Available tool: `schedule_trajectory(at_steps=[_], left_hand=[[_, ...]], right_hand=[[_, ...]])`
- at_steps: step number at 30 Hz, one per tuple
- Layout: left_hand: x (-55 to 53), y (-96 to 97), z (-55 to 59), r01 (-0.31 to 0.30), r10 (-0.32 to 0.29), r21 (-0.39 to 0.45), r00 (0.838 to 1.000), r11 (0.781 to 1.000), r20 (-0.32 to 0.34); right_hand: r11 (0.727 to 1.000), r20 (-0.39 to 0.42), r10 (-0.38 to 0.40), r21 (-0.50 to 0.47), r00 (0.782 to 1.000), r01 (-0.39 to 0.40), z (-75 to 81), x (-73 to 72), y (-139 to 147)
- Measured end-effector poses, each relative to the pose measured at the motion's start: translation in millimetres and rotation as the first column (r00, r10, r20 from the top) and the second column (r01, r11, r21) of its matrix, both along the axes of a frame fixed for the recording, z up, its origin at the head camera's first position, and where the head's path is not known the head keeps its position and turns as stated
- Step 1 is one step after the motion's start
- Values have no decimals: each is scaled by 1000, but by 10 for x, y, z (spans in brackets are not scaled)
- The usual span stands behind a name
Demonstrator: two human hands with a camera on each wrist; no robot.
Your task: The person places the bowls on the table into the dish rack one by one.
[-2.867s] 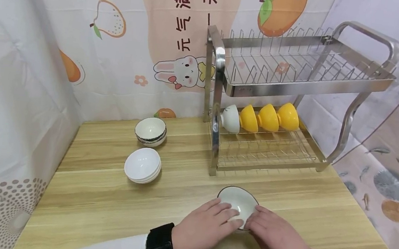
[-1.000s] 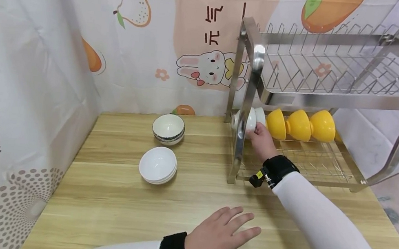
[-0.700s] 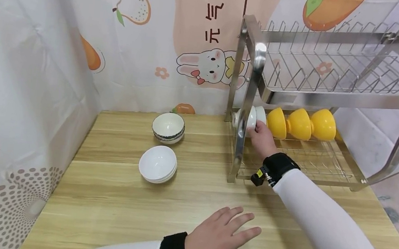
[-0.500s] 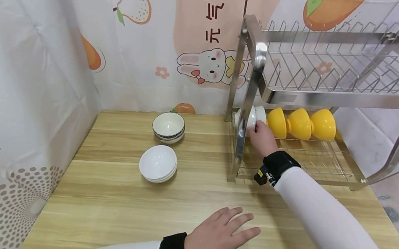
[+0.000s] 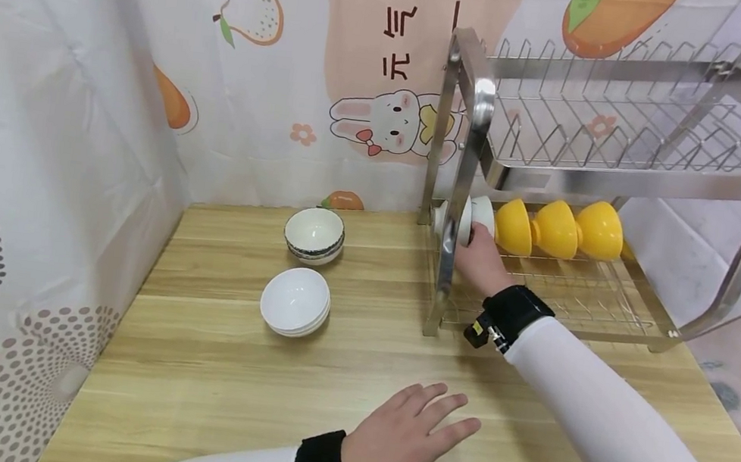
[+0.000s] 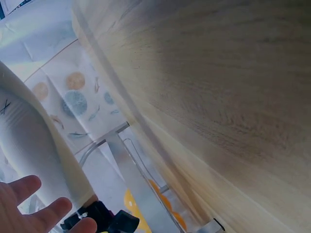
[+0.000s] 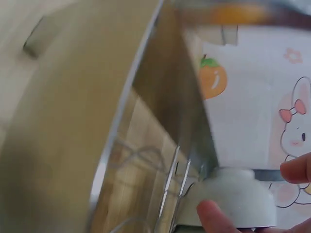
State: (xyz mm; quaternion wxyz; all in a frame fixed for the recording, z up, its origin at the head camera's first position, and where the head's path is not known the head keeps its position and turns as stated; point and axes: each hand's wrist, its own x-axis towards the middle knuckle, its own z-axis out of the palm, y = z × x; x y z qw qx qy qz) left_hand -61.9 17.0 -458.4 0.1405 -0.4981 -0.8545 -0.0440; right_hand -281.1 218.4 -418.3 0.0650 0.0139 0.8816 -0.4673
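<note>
My right hand [image 5: 480, 261] reaches into the lower tier of the dish rack and grips a white bowl [image 5: 464, 223] at the tier's left end. The rack's front post covers part of this bowl and the fingers. In the right wrist view, the bowl [image 7: 238, 196] stands on its side, one fingertip [image 7: 210, 209] against its outer wall and another finger [image 7: 297, 170] apart from it. Just right of it sits a second white bowl [image 5: 484, 215]. Low over the wooden table, my left hand [image 5: 404, 448] has spread fingers and holds nothing.
Several yellow bowls [image 5: 556, 229] line the lower tier of the steel dish rack [image 5: 575, 180]. A stack of white bowls [image 5: 296, 302] and a stack of dark-rimmed bowls [image 5: 315, 236] stand on the table [image 5: 204, 364] at left. Curtains enclose the back and sides.
Both hands were on a dark-rimmed bowl at the table's front. Since then the right hand has gone into the rack, where a white bowl now stands; the left has opened out. The view has shifted.
</note>
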Motion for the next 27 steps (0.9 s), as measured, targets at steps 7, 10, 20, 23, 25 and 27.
schedule_trajectory(at_steps=[7, 10, 20, 23, 25, 27], left_hand=[[22, 12, 12, -11, 12, -18, 1000, 1000, 28], [28, 11, 9, -20, 21, -18, 999, 1000, 38], [38, 15, 17, -27, 28, -19, 998, 999, 62], [28, 9, 15, -38, 39, -12, 998, 999, 57], [11, 1, 21, -48, 49, -12, 996, 999, 70], [-19, -13, 33, -61, 62, -14, 994, 998, 95]], right_hand=[[999, -2, 26, 39, 1000, -26, 28, 80, 4], [996, 19, 18, 84, 1000, -19, 36, 109, 10], [994, 24, 9, 108, 1000, -11, 42, 163, -4], [998, 0, -4, 57, 1000, 4, 46, 205, 25], [999, -9, -19, 31, 1000, 19, 63, 255, 41], [999, -10, -33, 12, 999, 33, 95, 323, 56]])
